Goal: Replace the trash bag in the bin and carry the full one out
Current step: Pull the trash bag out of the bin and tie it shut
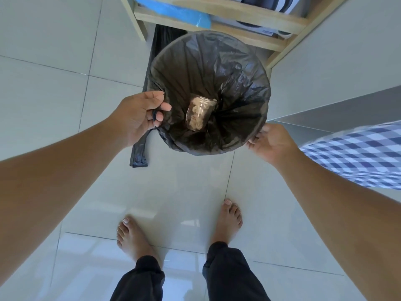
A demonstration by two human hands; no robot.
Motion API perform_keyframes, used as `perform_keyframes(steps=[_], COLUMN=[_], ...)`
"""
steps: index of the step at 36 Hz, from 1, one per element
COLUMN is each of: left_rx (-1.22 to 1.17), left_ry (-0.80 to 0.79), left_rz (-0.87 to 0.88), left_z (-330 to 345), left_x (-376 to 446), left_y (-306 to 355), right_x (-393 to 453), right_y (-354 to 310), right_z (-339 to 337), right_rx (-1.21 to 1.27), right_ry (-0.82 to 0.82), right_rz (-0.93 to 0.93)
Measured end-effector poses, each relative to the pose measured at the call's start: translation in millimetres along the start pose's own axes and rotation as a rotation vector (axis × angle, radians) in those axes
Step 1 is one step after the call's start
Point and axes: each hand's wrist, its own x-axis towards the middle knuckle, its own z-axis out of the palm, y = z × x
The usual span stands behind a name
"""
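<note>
Black trash bag (227, 79) lines the bin on the floor. Left hand (138, 116) pinches its handle; right hand (271, 142) pinches the rim. Uneven lifting may tear thin plastic.

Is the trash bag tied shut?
No, the black trash bag is stretched wide open over the bin, showing a wrapper inside.

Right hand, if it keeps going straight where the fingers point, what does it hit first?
The right hand already touches the black bag folded over the bin's near rim; past that, probably the open liner interior. Depth unclear.
</note>
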Motion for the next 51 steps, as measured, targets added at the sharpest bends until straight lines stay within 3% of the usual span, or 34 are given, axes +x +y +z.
perform_keyframes(steps=[6, 12, 19, 26, 31, 33, 37, 42, 45, 49, 51], left_rx=[-0.234, -0.087, -0.083, -0.092, 0.101, 0.143, 0.205, 0.177, 0.142, 0.019, -0.017], left_ry=[0.067, 0.135, 0.083, 0.096, 0.140, 0.134, 0.099, -0.014, 0.012, 0.078, 0.132], left_rz=[-0.043, -0.165, -0.172, -0.123, 0.005, 0.054, 0.112, 0.124, 0.139, 0.131, 0.107], left_z=[9.0, 20.5, 29.8, 28.0, 28.5, 29.8, 34.4, 40.6, 38.3, 20.3, 9.9], left_x=[-8.5, -22.6, -28.0, -33.4, -44.7, -46.6, -47.7, -53.2, -54.1, -50.2, -48.7], left_y=[9.8, 12.1, 19.6, 20.2, 18.6, 20.1, 28.9, 45.1, 51.1, 55.2, 57.7], right_x=[-18.4, -37.2, -46.3, -53.5, -72.1, -78.1, -85.9, -87.9, -89.0, -92.8, -94.2], right_y=[-7.9, -14.9, -19.0, -21.1, -14.1, -14.4, -19.1, -27.6, -37.4, -61.6, -73.5], right_z=[-9.0, -4.9, 0.8, -10.0, -7.1, -2.1, 6.1, 7.9, 14.7, 12.0, 7.7], right_rx=[0.236, 0.139, -0.180, -0.294, -0.605, -0.515, 0.042, -0.078, -0.102, 0.158, 0.130], right_ry=[-0.106, -0.093, 0.070, 0.260, 0.386, 0.336, 0.084, -0.091, -0.011, 0.096, 0.159], right_rz=[-0.129, -0.182, -0.136, -0.139, -0.502, -0.498, -0.170, -0.142, -0.181, -0.239, -0.236])
